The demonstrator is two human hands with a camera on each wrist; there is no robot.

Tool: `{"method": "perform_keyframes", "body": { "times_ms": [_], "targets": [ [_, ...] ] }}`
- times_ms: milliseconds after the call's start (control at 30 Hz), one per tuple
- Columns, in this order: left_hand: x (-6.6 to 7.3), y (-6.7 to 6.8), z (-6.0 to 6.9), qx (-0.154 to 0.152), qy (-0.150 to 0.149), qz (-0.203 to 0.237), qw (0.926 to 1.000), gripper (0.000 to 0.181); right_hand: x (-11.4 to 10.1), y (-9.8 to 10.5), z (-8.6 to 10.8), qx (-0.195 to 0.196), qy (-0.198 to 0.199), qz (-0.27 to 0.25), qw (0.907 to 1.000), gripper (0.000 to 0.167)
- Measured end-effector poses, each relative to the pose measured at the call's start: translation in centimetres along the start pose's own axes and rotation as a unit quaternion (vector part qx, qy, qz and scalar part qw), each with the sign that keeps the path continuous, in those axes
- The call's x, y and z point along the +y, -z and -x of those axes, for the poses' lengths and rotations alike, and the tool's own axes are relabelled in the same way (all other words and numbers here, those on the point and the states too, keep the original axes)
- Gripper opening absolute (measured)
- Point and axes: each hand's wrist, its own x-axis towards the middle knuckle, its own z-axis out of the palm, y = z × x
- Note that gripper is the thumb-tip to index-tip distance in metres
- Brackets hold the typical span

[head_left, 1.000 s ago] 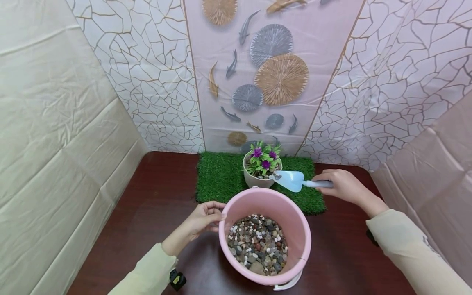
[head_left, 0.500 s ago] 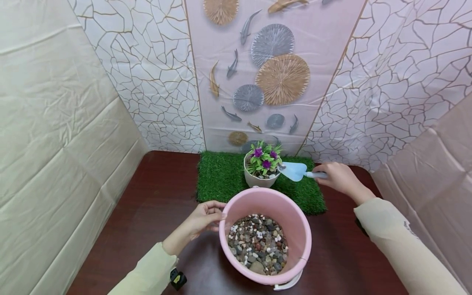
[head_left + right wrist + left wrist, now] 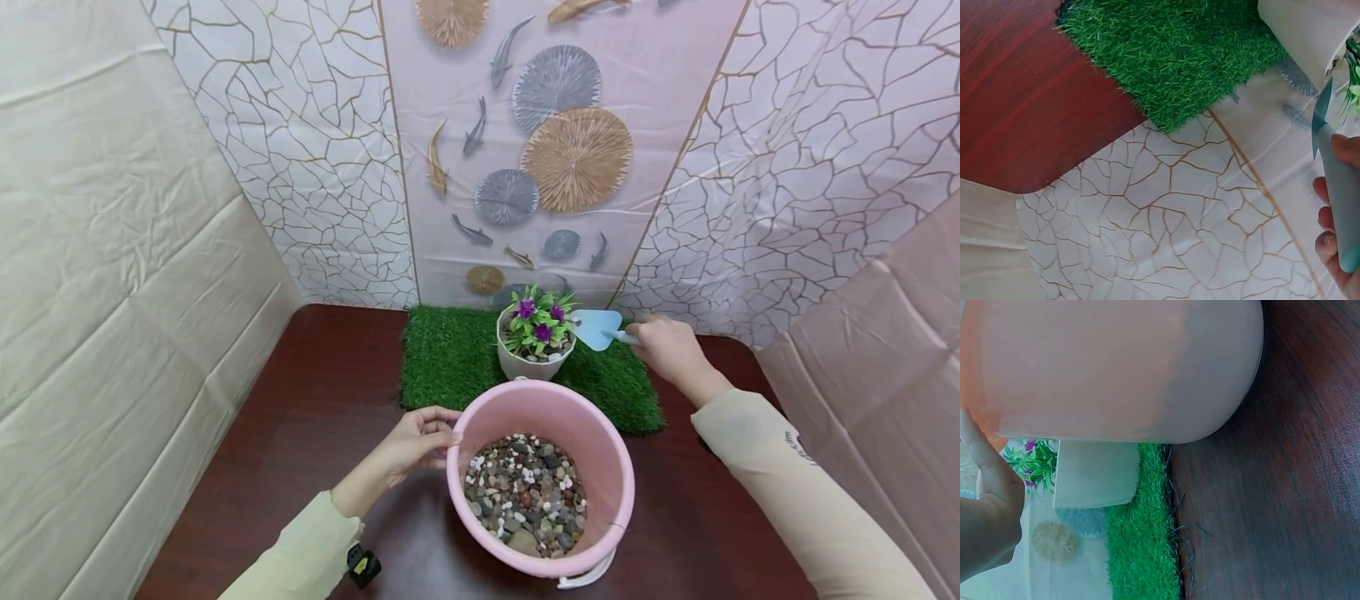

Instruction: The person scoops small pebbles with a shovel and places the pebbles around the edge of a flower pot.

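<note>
A pink bucket [image 3: 621, 467] with pebbles [image 3: 525, 500] in its bottom stands in front of me. At its left rim my left hand [image 3: 412, 446] pinches the edge between thumb and fingers; the bucket's outer wall [image 3: 1116, 369] fills much of the left wrist view. My right hand [image 3: 673, 354] grips the handle [image 3: 1342, 200] of a small light-blue garden trowel [image 3: 598, 328]. The blade's tip is at the right rim of a white flowerpot [image 3: 532, 365]. Purple flowers [image 3: 543, 332] with green leaves rise from the pot, above stones lying inside.
The pot stands on a green artificial grass mat [image 3: 450, 358] at the back of the dark wooden table [image 3: 315, 400]. Patterned cloth [image 3: 330, 167] hangs behind it. Plain cloth walls [image 3: 135, 275] close off both sides. The bucket's white handle [image 3: 588, 575] hangs at its front.
My right hand and the trowel have moved left and farther back, the blade's tip going from the pot's front right to its right rim. My left hand and the bucket have stayed put.
</note>
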Motion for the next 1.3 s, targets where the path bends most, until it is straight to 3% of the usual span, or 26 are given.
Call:
{"method": "perform_keyframes", "body": {
  "times_ms": [133, 400, 600, 767, 900, 1067, 1200, 1300],
  "targets": [
    [0.0, 0.0, 0.0, 0.001, -0.003, -0.004, 1.0000, 0.045, -0.2, 0.0, -0.1, 0.001, 0.008, 0.024, 0.9997, 0.017],
    [0.2, 0.1, 0.1, -0.002, 0.000, -0.002, 1.0000, 0.045, -0.2, 0.3, 0.9, 0.046, 0.006, 0.016, 0.9988, 0.019],
    [0.3, 0.3, 0.2, 0.001, 0.000, 0.005, 1.0000, 0.044, -0.7, -0.5, 0.8, 0.090, 0.024, 0.063, 0.9937, 0.012],
    [0.2, 0.1, 0.2, -0.002, 0.000, 0.005, 1.0000, 0.044, -1.1, -0.9, 0.8, 0.082, 0.028, 0.098, 0.9914, 0.010],
    [0.1, 0.0, 0.2, 0.001, 0.002, 0.005, 1.0000, 0.043, -1.0, -0.2, 1.1, 0.078, 0.003, 0.068, 0.9946, 0.009],
    [0.2, 0.0, 0.2, 0.004, 0.007, 0.003, 1.0000, 0.044, -0.9, 2.5, 2.4, 0.073, -0.038, -0.006, 0.9966, 0.020],
    [0.2, 0.1, 0.3, 0.002, 0.006, 0.002, 1.0000, 0.045, -1.8, 5.0, 3.7, 0.065, -0.022, -0.040, 0.9968, 0.020],
    [0.1, 0.0, 0.3, -0.002, 0.002, 0.003, 1.0000, 0.045, -2.9, 6.2, 4.6, 0.087, 0.029, -0.057, 0.9942, 0.020]
  ]
}}
